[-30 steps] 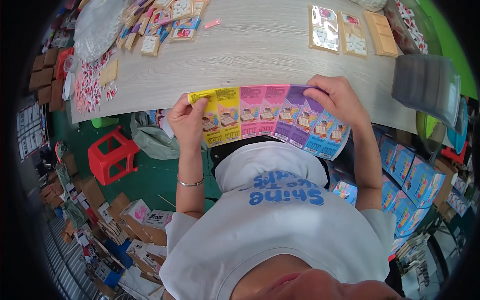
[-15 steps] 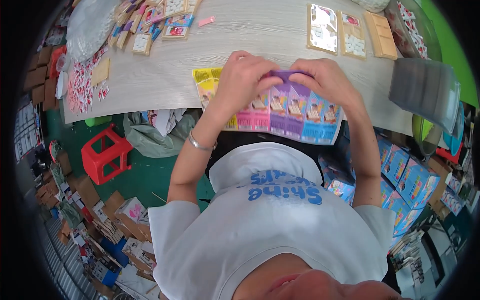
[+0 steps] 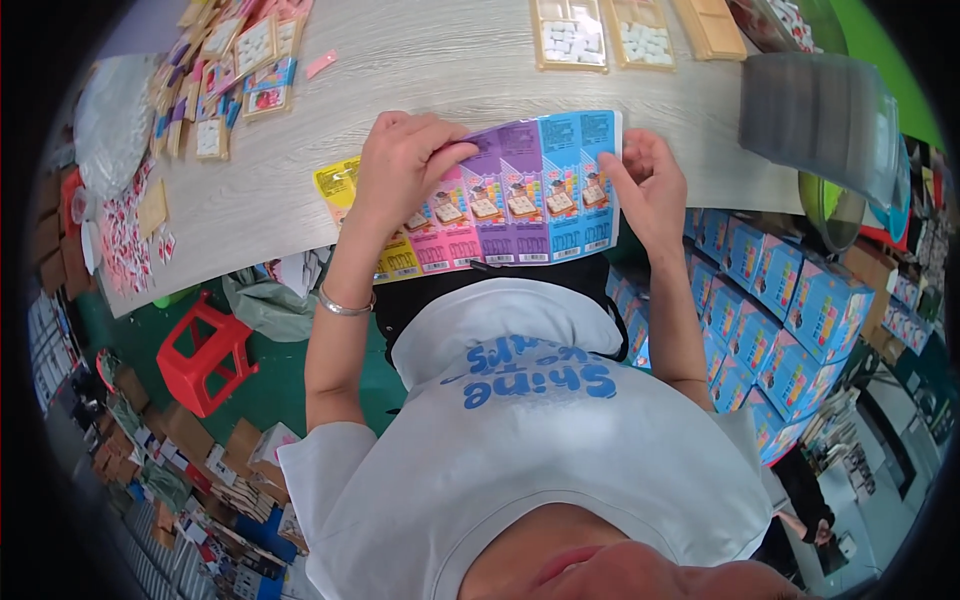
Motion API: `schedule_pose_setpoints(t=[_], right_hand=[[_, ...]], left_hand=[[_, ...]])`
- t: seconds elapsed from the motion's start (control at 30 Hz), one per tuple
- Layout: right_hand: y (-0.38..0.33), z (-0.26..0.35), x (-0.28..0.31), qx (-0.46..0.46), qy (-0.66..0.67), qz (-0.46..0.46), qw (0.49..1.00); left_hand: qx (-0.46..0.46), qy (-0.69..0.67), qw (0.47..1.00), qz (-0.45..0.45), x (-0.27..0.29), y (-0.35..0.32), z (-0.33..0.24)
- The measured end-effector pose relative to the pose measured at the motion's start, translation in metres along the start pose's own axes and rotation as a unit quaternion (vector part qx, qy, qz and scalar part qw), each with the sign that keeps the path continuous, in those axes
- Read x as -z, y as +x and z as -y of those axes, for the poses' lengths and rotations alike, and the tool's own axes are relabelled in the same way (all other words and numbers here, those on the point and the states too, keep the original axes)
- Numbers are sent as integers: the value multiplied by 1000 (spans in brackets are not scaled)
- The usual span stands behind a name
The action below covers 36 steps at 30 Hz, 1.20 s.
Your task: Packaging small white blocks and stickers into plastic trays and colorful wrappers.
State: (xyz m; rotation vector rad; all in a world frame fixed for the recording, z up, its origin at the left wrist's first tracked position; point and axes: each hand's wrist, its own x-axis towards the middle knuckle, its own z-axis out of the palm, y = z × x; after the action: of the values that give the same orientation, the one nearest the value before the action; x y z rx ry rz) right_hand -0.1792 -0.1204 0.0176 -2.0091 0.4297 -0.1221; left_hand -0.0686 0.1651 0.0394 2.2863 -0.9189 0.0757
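A printed sheet of card strips (image 3: 522, 195) in yellow, pink, purple and blue lies over the front edge of the table, its near part hanging towards my lap. My left hand (image 3: 408, 165) pinches its upper edge near the pink and purple strips, thumb against the fingers, and covers part of the yellow and pink. At the blue end, my right hand (image 3: 650, 185) is closed on the sheet's right edge. Its thumb rests on the front while the other fingers curl behind.
Across the table (image 3: 470, 85) stand shallow trays with white pieces (image 3: 570, 42) and a tan tray (image 3: 708, 28). A grey translucent bin (image 3: 820, 130) overhangs the right side. Small packs (image 3: 268, 88) pile up at left. A red stool (image 3: 205, 355) and stacked blue boxes (image 3: 790, 310) stand below.
My right hand has gone from the upper middle of the sheet to its right edge. The purple and blue upper part, earlier bent under my fingers, now lies spread out. The whole view has shifted.
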Motion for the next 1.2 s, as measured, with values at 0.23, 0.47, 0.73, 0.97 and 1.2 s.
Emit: schedule_pose_setpoints(t=[0.23, 0.47, 0.73, 0.97, 1.2], right_hand=[[-8, -4, 9, -42, 142, 28, 989], [-9, 3, 3, 33, 99, -108, 989], [-4, -2, -2, 23, 103, -100, 989], [-7, 7, 5, -11, 151, -60, 987], [-13, 22, 5, -100, 152, 84, 980]], left_hand=[[-11, -6, 1000, -10, 2, 3, -6], [-11, -9, 1000, 3, 3, 2, -8], [-20, -16, 1000, 4, 4, 2, -11], [-18, 3, 1000, 4, 2, 2, -11], [-35, 29, 999, 4, -3, 2, -10]])
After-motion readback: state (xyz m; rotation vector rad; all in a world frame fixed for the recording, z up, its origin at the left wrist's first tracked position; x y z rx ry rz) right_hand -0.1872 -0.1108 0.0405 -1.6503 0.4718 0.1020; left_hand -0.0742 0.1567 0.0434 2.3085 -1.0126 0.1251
